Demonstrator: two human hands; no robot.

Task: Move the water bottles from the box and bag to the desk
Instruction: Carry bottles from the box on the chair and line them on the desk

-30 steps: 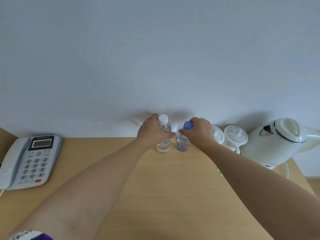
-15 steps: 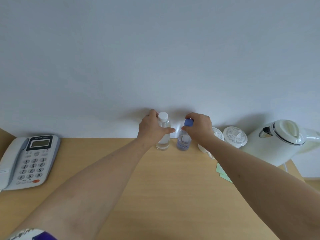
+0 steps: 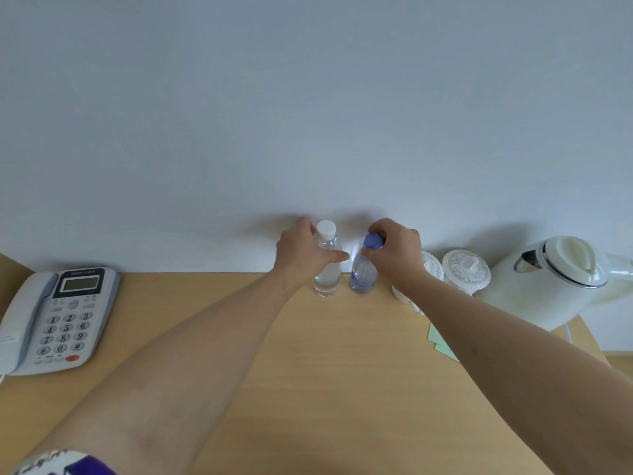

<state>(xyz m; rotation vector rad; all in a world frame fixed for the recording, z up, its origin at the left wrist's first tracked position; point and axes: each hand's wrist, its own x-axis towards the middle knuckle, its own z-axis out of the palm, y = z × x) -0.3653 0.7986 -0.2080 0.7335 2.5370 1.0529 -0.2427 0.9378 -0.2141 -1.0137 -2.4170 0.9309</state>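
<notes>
Two small water bottles stand upright on the wooden desk (image 3: 308, 354) close to the wall. The left one is clear with a white cap (image 3: 327, 265); my left hand (image 3: 301, 255) is wrapped around its body. The right bottle is bluish with a blue cap (image 3: 363, 274); my right hand (image 3: 397, 248) grips it at the cap and neck. The bottles are side by side, a small gap apart. No box or bag is in view.
A grey desk phone (image 3: 56, 317) lies at the left edge. Two white lidded cups (image 3: 466, 272) and a white electric kettle (image 3: 548, 279) stand at the right, with green paper slips (image 3: 442, 341) under my right forearm. The wall rises right behind the bottles.
Both hands have pushed the two bottles a little farther back towards the wall. The grips are unchanged.
</notes>
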